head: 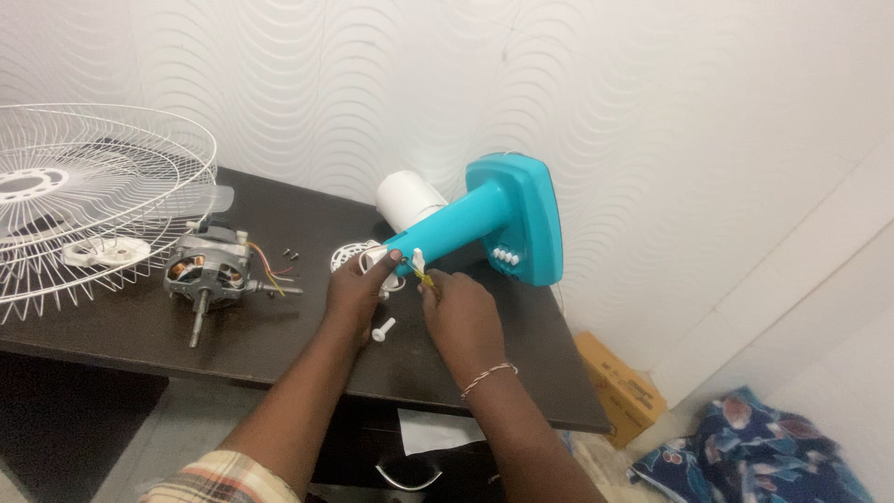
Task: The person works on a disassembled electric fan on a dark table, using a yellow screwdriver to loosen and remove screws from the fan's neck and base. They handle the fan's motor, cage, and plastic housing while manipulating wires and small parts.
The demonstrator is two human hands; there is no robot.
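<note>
Both hands work at the open end of a teal fan stand lying on its side on the dark desk.

At the middle of the frame the left hand (358, 287) is clenched around the neck end of the teal fan stand (484, 219), steadying it, while the fingers (430, 282) of the right hand (463, 315) pinch a thin yellow wire (425, 276) there. The stand looks like rigid, smooth plastic, light at the neck and heavier at its broad base toward the right, so the tube is likely the surest grip; the wire is thin and would kink or tear if pulled hard. A small white peg (383, 329) lies just below the hands. The bare motor (207, 272) sits to the left, the wire fan guard (88, 200) at the far left.
</note>
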